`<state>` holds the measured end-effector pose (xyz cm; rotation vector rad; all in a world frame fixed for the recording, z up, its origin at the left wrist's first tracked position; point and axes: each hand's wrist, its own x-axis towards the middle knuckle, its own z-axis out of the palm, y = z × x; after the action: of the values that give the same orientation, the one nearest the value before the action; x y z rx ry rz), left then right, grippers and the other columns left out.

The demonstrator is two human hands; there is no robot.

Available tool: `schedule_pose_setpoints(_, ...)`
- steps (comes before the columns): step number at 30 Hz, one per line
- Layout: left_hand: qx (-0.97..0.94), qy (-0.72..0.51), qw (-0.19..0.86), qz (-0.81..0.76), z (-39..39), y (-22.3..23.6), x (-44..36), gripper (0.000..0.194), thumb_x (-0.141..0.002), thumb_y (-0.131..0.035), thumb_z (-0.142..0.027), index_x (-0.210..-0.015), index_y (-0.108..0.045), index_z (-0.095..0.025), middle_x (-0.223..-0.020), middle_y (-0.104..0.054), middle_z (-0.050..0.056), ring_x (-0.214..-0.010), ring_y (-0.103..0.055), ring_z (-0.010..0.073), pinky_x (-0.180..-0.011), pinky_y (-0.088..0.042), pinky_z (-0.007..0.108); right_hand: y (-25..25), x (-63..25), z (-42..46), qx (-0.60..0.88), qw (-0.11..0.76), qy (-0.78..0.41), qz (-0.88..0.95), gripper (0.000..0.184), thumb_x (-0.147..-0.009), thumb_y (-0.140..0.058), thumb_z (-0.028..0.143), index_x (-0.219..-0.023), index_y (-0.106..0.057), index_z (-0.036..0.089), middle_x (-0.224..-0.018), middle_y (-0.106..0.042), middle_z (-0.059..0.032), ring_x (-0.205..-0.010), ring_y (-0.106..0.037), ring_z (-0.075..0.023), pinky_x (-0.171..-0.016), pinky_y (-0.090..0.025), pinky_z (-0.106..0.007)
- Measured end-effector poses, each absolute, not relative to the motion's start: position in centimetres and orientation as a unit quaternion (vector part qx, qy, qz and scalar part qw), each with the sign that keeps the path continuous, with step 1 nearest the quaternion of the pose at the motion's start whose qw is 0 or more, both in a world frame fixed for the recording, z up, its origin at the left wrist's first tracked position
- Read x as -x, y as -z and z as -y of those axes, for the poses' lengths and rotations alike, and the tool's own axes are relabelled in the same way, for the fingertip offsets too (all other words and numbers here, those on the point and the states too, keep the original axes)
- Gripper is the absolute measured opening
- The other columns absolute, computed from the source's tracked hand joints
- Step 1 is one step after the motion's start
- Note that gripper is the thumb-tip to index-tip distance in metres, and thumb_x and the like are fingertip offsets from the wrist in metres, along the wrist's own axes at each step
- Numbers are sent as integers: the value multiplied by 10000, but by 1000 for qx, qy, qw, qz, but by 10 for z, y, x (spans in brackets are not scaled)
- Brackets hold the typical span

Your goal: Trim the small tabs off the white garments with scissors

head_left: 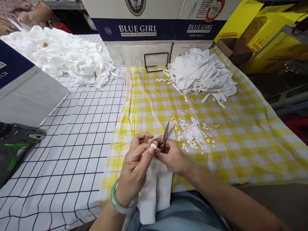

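Near the front edge of the table, my left hand [137, 163] pinches the end of a white fabric piece [154, 192] between thumb and fingers. The rest of that piece hangs down over my lap. Close beside it, my right hand [174, 157] is closed round a small pair of scissors [166, 136], its blades pointing up and slightly apart. Both hands almost touch at the fabric's end. A scatter of small white snippets [193, 133] lies on the cloth to the right of the scissors.
White fabric pieces with straps [202, 73] are heaped at the back right. Another white heap [64, 54] sits at the back left, near another person's hand [26, 17]. Cardboard boxes [158, 29] wall the back. A black-and-green tool [19, 144] lies far left; yellow bags [269, 41] stand right.
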<state>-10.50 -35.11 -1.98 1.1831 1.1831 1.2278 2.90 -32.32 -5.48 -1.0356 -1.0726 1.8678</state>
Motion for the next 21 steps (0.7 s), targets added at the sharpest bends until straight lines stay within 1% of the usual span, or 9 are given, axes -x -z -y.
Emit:
schedule_pose_setpoints(1,-465,-535,515,-482,349,22,101,233,-931,-575,-279,-784,-728,-183,-1032,-559,70,-1062,-500,180,-905,-419,265,54,-28,327,395,359,-738,414,253,-744,-742,319,-842,-546,192,-806,-575,18,-774,-584,-123,-757,-489,-255)
schedule_pose_setpoints(3,-380,-563,566,-467,346,27,94,266,-950,-533,-281,-762,-692,-179,-906,-545,38,-805,-516,125,-733,-433,241,52,-33,332,403,342,-728,435,236,-773,-721,338,-896,-573,201,-868,-612,-1,-852,-605,-149,-836,-495,-288)
schedule_pose_setpoints(5,-323,-565,600,-465,345,33,90,267,-956,-521,-286,-762,-666,-174,-820,-493,4,-607,-404,79,-600,-370,230,49,-49,333,424,313,-703,477,288,-785,-713,351,-1016,-600,223,-1004,-636,-27,-980,-605,-185,-924,-480,-330)
schedule_pose_setpoints(7,-333,-558,596,-471,346,39,89,259,-954,-531,-293,-772,-666,-169,-846,-490,8,-607,-388,77,-571,-329,234,46,-72,330,426,285,-694,506,421,-817,-675,382,-1206,-573,258,-1215,-598,-46,-1159,-549,-221,-1030,-425,-377)
schedule_pose_setpoints(9,-364,-548,580,-480,348,44,87,263,-954,-539,-302,-772,-673,-168,-891,-505,32,-719,-457,107,-592,-329,239,45,-93,327,420,281,-703,500,473,-876,-576,413,-1323,-515,271,-1350,-527,-48,-1272,-477,-233,-1095,-363,-402)
schedule_pose_setpoints(11,-390,-543,568,-481,350,47,84,280,-959,-533,-305,-752,-670,-174,-821,-494,41,-879,-495,157,-648,-352,242,44,-106,326,434,284,-705,483,456,-907,-511,401,-1340,-497,257,-1291,-553,-54,-1224,-504,-216,-1068,-382,-387)
schedule_pose_setpoints(13,-407,-541,561,-477,349,49,79,294,-964,-524,-297,-730,-658,-181,-752,-466,39,-977,-483,182,-704,-367,244,45,-110,327,462,284,-691,477,421,-902,-533,389,-1297,-506,246,-1141,-593,-46,-1080,-559,-188,-970,-446,-348)
schedule_pose_setpoints(18,-424,-523,564,-478,346,51,70,292,-971,-500,-300,-749,-652,-186,-773,-462,43,-971,-478,187,-683,-367,247,46,-107,334,525,285,-570,564,304,-824,-685,455,-995,-571,231,-911,-594,-8,-821,-542,-144,-760,-460,-278)
schedule_pose_setpoints(21,-429,-516,567,-478,346,49,70,302,-971,-492,-301,-732,-631,-181,-820,-468,51,-952,-478,192,-668,-370,256,41,-111,334,539,239,-429,684,408,-670,-816,495,-794,-554,207,-764,-555,4,-744,-485,-156,-697,-416,-286)
